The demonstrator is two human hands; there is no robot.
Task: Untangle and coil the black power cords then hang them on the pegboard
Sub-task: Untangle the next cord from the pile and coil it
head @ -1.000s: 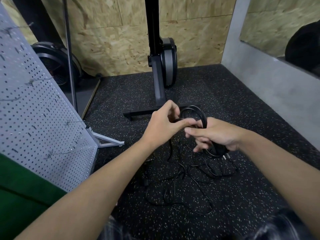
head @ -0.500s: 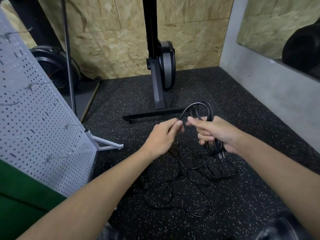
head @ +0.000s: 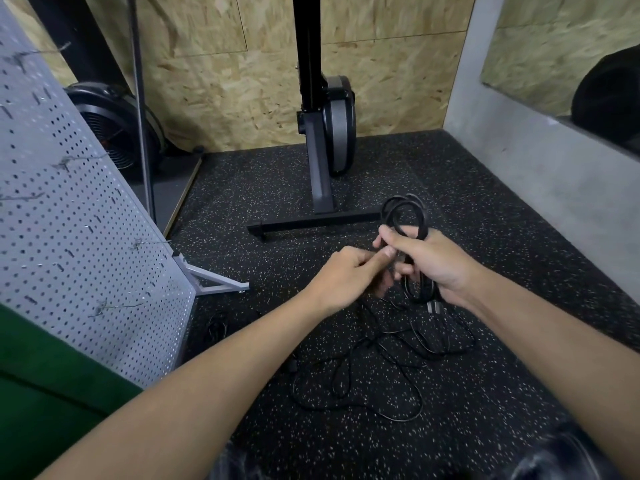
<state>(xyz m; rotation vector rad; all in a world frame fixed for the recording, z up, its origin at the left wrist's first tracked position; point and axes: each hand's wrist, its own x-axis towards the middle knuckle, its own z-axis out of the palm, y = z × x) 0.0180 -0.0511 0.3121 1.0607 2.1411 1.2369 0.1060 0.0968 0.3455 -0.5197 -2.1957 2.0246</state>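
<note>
while the right hand (head: 433, 265) grips a coiled cord (head: 405, 209) with its fingers wrapped round the middle of the bundle, the loops stand up above the knuckles and hang below the palm, where a plug (head: 434, 306) dangles. the left hand (head: 346, 275) sits right against the right hand's fingertips, thumb and curled fingers pinched on a strand of that same cord just beside the coil. both hands hover over the speckled rubber floor (head: 450, 427), and beneath them the loose cords (head: 363, 375) lie in a tangled heap of thin black loops. to the left the grey pegboard (head: 69, 237) leans on its white foot, with wire hooks (head: 117, 308) sticking out of it. behind the hands a black machine stand (head: 322, 188) rises against the chipboard wall, and a round fan (head: 110, 126) shows past the pegboard's edge.
</note>
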